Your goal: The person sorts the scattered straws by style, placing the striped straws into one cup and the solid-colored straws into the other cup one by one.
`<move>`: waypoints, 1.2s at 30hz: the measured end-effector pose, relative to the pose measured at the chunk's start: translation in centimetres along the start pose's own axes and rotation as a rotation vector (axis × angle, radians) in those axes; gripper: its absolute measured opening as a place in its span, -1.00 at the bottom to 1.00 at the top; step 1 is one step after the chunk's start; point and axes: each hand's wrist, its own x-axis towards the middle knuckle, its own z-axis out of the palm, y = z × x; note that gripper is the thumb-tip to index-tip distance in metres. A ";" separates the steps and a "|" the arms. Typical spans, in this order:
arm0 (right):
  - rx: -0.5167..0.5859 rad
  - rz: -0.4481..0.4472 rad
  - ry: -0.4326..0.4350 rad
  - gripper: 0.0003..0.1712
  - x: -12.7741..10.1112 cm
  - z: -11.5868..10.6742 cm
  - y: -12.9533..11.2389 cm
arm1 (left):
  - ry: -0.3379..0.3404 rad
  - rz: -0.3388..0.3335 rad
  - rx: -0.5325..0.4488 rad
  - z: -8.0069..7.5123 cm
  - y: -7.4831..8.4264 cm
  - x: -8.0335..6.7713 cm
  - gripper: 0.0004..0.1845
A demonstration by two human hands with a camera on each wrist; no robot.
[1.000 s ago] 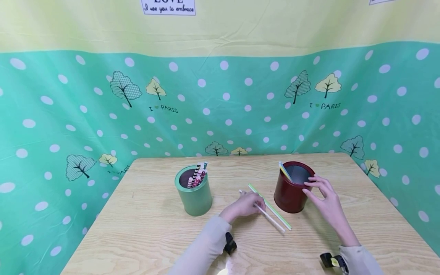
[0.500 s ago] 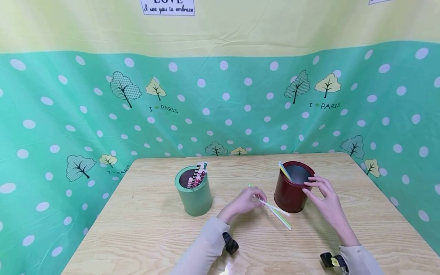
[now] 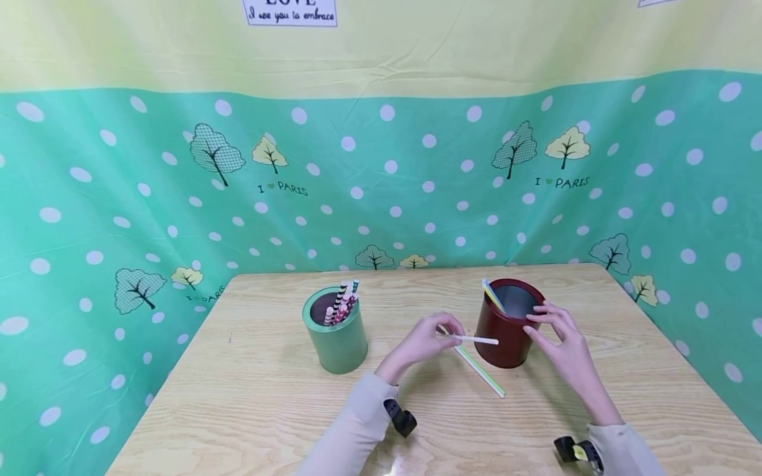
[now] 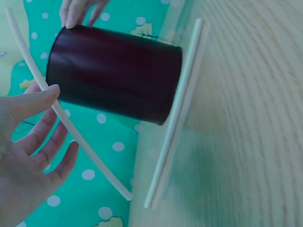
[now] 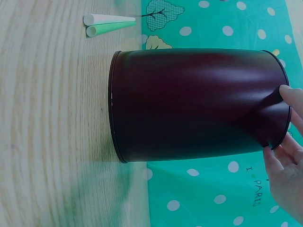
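Since the white straw [image 3: 474, 340] is only pinched at one end by the fingertips of the left hand [image 3: 425, 344], we reckon it could easily swing or slip out before it clears the rim of the dark red can [image 3: 505, 330]; its free end sits right in front of the can wall, so it might just poke the side instead of going over. The can looks light too, so a bump could tip it if the right hand [image 3: 565, 350] eases off; that hand has its fingers curled against the rim on the far right side, steadying it. Left wrist is lifted off the worktop [image 3: 268, 410], forearm angled in from below; the green straw [image 3: 479, 370] lies flat on the wood just beside the can, and could roll if nudged. Green can [image 3: 336, 337] with patterned straws stands well apart to the left.
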 end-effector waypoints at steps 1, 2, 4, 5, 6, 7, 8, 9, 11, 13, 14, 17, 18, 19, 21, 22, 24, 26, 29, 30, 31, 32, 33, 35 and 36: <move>0.011 0.007 -0.010 -0.70 0.0 -0.1 -1.1 | 0.002 0.001 -0.009 0.0 0.1 0.0 -0.91; -0.017 0.014 -0.006 -0.71 0.0 -0.2 -1.8 | 0.004 0.002 -0.017 -0.1 0.3 0.1 -0.91; 0.004 0.020 0.001 -0.72 0.0 -0.2 -3.3 | 0.008 0.002 -0.035 -0.2 0.6 0.2 -0.92; 0.005 0.027 -0.005 -0.72 0.0 -0.4 -4.3 | 0.010 0.001 -0.046 -0.2 0.8 0.2 -0.92; 0.014 0.032 -0.010 -0.72 0.0 -0.4 -5.2 | 0.011 0.000 -0.053 -0.3 1.0 0.2 -0.92; 0.030 0.039 -0.015 -0.72 0.0 -0.5 -5.9 | 0.011 -0.003 -0.059 -0.3 1.3 0.2 -0.91; 0.018 0.043 -0.013 -0.71 0.0 -0.6 -6.2 | 0.013 0.003 -0.065 -0.5 1.9 0.2 -0.91; 0.022 0.044 -0.008 -0.72 0.1 -0.5 -6.2 | 0.014 0.007 -0.073 -0.7 2.4 0.1 -0.91; -0.011 0.037 -0.004 -0.71 0.1 -0.5 -5.1 | 0.014 0.011 -0.085 -1.1 3.6 -0.1 -0.91; -0.013 0.029 -0.002 -0.70 0.1 -0.3 -3.1 | 0.015 0.016 -0.089 -1.4 4.7 -0.3 -0.92; -0.025 0.019 0.005 -0.70 0.1 -0.1 -1.9 | 0.018 0.021 -0.095 -1.6 5.3 -0.4 -0.92; -0.051 0.001 0.021 -0.70 0.1 0.2 1.7 | 0.029 0.018 -0.099 -1.8 6.1 -0.4 -0.92; -0.059 0.007 0.024 -0.70 0.1 0.3 2.4 | 0.034 0.021 -0.106 -1.9 6.3 -0.4 -0.91; -0.076 0.004 0.035 -0.70 0.1 0.5 3.2 | 0.039 0.021 -0.115 -2.0 6.5 -0.4 -0.90; -0.078 0.003 0.037 -0.69 0.1 0.6 3.8 | 0.050 0.018 -0.125 -2.2 6.9 -0.3 -0.88; -0.083 0.003 0.038 -0.69 0.1 0.6 3.8 | 0.057 0.017 -0.135 -2.3 7.1 -0.2 -0.88; -0.082 0.007 0.041 -0.69 0.1 0.6 3.8 | 0.071 0.010 -0.161 -2.4 7.4 -0.1 -0.87; -0.083 0.001 0.040 -0.69 0.1 0.5 3.6 | 0.088 0.007 -0.189 -2.5 7.6 0.0 -0.86; -0.084 0.001 0.037 -0.69 0.1 0.5 3.1 | 0.110 0.013 -0.236 -2.7 8.0 0.3 -0.85; -0.074 -0.003 0.035 -0.69 0.0 0.5 2.9 | 0.121 0.016 -0.250 -2.8 8.1 0.3 -0.85; -0.057 -0.001 0.024 -0.69 0.0 0.4 2.4 | 0.131 0.020 -0.259 -2.8 8.3 0.4 -0.85; -0.050 -0.003 0.022 -0.69 0.0 0.3 2.0 | 0.142 0.023 -0.270 -2.9 8.4 0.5 -0.85; -0.033 0.000 0.013 -0.69 0.0 0.2 1.4 | 0.152 0.026 -0.279 -2.9 8.5 0.5 -0.85; 0.028 -0.010 0.009 -0.69 0.0 0.1 0.5 | 0.172 0.031 -0.298 -3.0 8.7 0.6 -0.85; 0.040 -0.003 0.000 -0.70 0.0 0.0 -0.4 | 0.182 0.034 -0.309 -3.0 8.8 0.7 -0.85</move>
